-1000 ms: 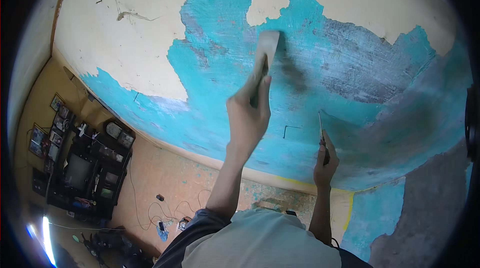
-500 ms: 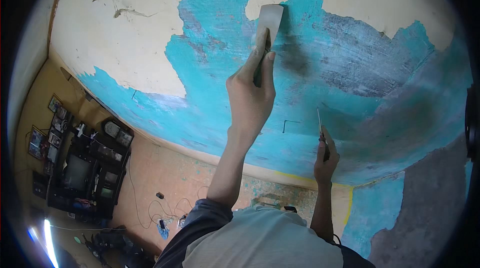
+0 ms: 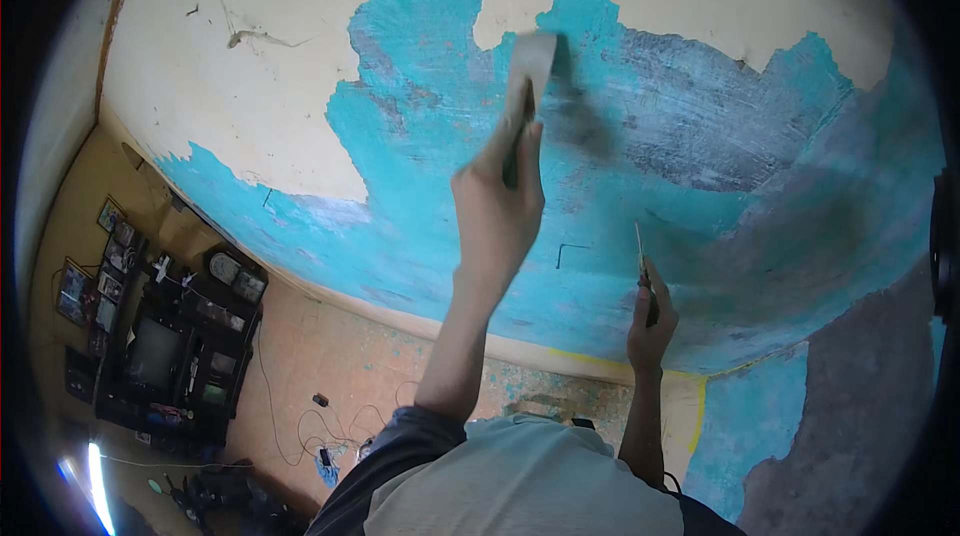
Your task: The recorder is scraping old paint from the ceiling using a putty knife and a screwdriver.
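One black cabinet (image 3: 185, 336) stands between eight and nine o'clock, holding a television (image 3: 155, 354). Between seven and eight, blue flakes dot the floor (image 3: 290, 356). Near the middle, the left hand (image 3: 497, 211) is closed around a broad scraper (image 3: 533, 58), whose blurred blade points roughly to twelve over the patchy blue and cream wall (image 3: 430, 166); I cannot tell whether it touches. Toward four o'clock, the right hand (image 3: 652, 321) grips a thin-bladed tool (image 3: 642, 251), its tip pointing nearly to twelve.
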{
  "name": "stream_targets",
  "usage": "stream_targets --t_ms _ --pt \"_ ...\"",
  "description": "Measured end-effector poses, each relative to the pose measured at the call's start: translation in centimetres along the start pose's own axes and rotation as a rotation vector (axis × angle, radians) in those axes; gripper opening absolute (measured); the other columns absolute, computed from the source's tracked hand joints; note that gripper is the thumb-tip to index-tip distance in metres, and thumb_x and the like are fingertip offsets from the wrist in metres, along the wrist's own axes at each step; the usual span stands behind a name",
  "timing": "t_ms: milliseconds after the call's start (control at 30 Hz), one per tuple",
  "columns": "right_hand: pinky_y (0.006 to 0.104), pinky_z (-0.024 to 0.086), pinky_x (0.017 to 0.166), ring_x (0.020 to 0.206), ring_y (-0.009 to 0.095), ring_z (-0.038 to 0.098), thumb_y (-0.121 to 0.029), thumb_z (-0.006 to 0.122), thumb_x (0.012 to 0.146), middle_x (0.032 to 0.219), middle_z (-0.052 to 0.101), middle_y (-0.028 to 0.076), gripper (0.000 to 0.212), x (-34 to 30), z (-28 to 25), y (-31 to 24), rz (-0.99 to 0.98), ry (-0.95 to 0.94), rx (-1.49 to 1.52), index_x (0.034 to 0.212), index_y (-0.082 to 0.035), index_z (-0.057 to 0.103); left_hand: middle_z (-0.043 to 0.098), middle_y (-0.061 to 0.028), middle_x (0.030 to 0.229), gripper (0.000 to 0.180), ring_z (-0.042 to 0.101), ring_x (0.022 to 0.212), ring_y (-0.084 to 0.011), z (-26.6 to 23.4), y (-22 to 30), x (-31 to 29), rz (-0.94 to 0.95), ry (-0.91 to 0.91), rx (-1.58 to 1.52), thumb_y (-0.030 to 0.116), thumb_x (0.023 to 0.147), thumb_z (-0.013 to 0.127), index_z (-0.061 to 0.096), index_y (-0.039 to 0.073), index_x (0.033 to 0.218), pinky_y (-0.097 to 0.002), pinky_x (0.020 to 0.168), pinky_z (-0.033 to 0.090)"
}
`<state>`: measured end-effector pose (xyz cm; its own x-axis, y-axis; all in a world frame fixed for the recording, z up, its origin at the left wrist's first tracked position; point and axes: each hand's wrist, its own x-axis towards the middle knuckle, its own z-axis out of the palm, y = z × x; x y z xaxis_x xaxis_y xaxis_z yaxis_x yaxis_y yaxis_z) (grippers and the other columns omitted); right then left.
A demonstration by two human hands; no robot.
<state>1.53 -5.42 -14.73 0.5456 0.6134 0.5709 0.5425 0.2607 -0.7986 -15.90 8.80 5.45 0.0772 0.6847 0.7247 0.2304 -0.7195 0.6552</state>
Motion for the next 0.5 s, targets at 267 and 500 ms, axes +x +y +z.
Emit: stream_targets --t_ms 267,500 --pt "0.0211 0.046 0.07 0.08 0.005 0.06 -0.01 0.054 0.107 0.12 0.075 0.012 0.037 0.2 -0.4 0.5 0.07 -0.028 0.034 0.144 -0.004 0.061 0.077 -0.0186 0.115 0.039 0.05 0.076 -0.0031 0.0 0.7 0.3 0.008 -0.017 -0.042 0.009 0.107 0.058 0.059 0.003 0.145 -0.0244 0.064 0.048" --pt "0.0223 0.047 0.072 0.082 0.007 0.062 -0.009 0.055 0.107 0.119 0.075 0.014 0.038 -0.4 -0.5 0.4 -0.039 -0.013 0.037 0.144 -0.005 0.062 0.077 -0.0192 0.116 0.039 0.05 0.076 -0.0022 0.5 0.7 -0.7 -0.112 -0.09 0.103 0.012 0.107 0.058 0.059 0.005 0.146 -0.0247 0.062 0.048"
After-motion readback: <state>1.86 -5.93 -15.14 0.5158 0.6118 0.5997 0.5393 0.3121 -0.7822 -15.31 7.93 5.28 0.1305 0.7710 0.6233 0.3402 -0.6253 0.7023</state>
